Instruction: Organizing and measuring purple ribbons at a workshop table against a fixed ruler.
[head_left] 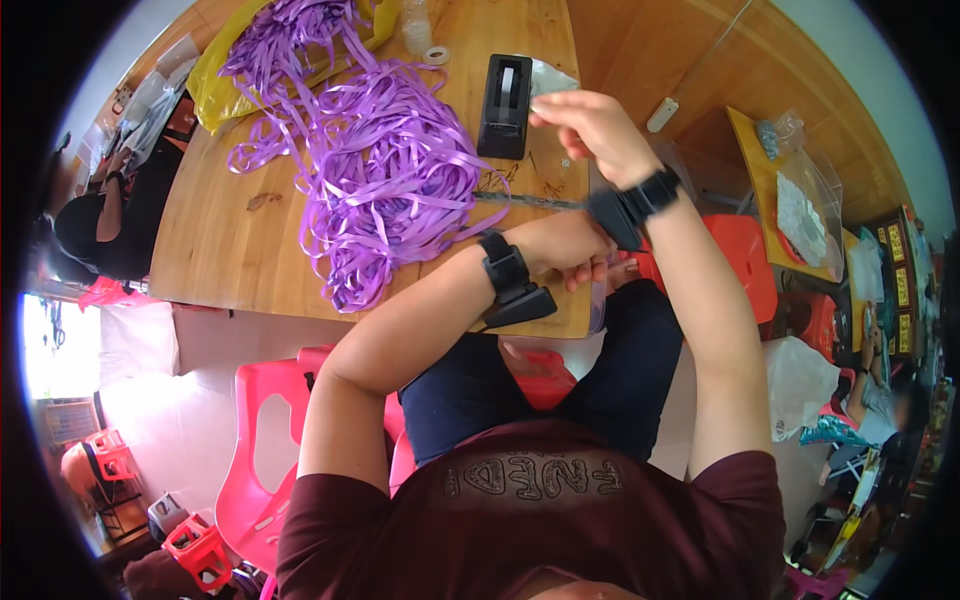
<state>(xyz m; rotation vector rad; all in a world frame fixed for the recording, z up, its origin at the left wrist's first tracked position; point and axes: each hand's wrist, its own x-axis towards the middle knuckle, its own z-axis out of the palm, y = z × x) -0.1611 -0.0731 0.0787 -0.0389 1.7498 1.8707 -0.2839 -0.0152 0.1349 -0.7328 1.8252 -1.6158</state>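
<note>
1. While the right hand is raised above the table with its fingertips pinched on what looks like a small bit of clear tape, it hangs just beside the black tape dispenser, which stands to its left.
2. Lower down, the left hand is curled shut at the table's near edge; what it grips I cannot tell.
3. Between the 2 hands a thin strip lies on the wood, its long axis running left to right, nearer the left hand.
4. Further left lies a tangled heap of purple ribbon, spilling from a yellow bag at the far corner.
5. A small tape roll sits beyond the dispenser.
6. All this rests on a wooden table; pink plastic chairs stand around it, and another person sits at the left end.
</note>
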